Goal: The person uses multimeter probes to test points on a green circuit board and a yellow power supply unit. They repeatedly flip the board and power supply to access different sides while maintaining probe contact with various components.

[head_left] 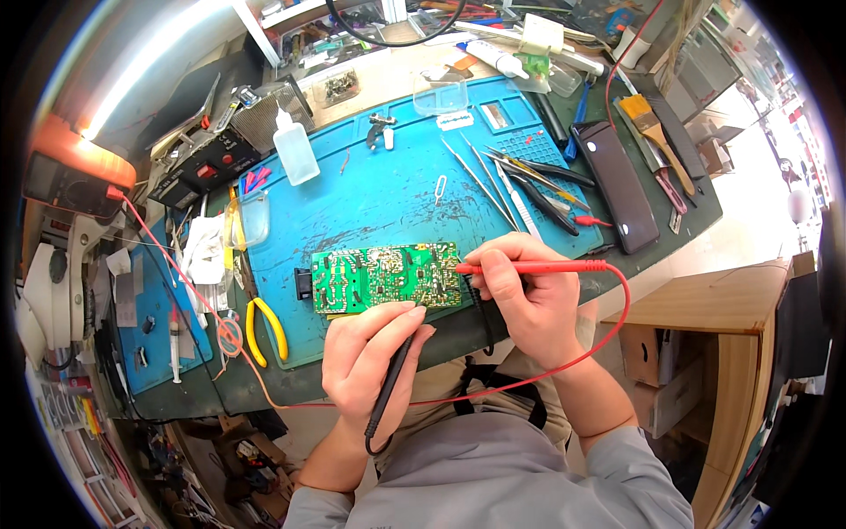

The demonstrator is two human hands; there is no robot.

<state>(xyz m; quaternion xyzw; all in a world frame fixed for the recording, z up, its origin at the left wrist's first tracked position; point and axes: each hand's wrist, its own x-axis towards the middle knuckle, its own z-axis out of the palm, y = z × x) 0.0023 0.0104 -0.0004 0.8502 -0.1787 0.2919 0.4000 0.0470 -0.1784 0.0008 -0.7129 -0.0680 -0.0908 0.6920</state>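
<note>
A green circuit board (386, 277) lies on the blue work mat (379, 198) near its front edge. My left hand (366, 357) grips a black test probe (389, 388) like a pen, its tip at the board's lower edge. My right hand (529, 300) holds a red test probe (529, 266), pointing left with its tip touching the board's right edge. The red lead (608, 326) loops down from the probe and across my lap.
Tweezers and hand tools (520, 181) lie on the mat's right side, a dark phone (617, 185) and a brush (654, 132) beyond. A squeeze bottle (293, 152) stands at back left. Yellow-handled pliers (264, 328) lie left of the board. An orange multimeter (75, 172) sits far left.
</note>
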